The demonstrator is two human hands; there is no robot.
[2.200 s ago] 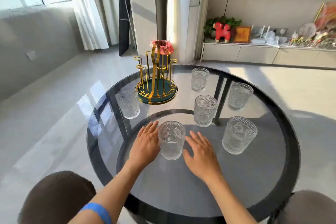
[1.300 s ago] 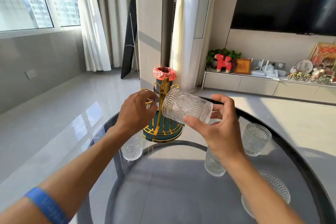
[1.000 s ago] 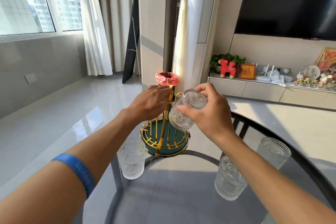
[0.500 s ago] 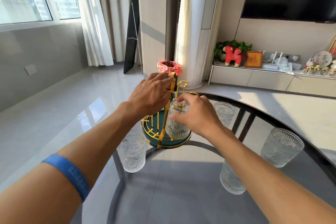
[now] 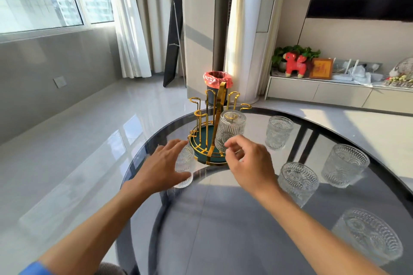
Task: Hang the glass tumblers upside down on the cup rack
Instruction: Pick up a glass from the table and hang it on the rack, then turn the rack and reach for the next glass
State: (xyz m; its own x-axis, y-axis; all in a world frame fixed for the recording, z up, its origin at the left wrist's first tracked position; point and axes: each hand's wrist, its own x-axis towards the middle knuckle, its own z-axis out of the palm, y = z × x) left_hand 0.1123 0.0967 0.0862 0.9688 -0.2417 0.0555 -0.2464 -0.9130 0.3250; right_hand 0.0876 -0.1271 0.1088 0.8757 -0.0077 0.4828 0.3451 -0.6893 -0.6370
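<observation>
One glass tumbler (image 5: pixel 230 133) hangs upside down on the gold cup rack (image 5: pixel 212 131) at mid-frame. The left hand (image 5: pixel 164 168) is spread open in front of an upright tumbler (image 5: pixel 184 168). The right hand (image 5: pixel 250 164), fingers loosely curled, grips nothing just below the hung one.

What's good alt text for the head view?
One glass tumbler hangs upside down on a gold cup rack on a round glass table. Both hands are empty: left hand beside another tumbler, right hand before the rack.
</observation>
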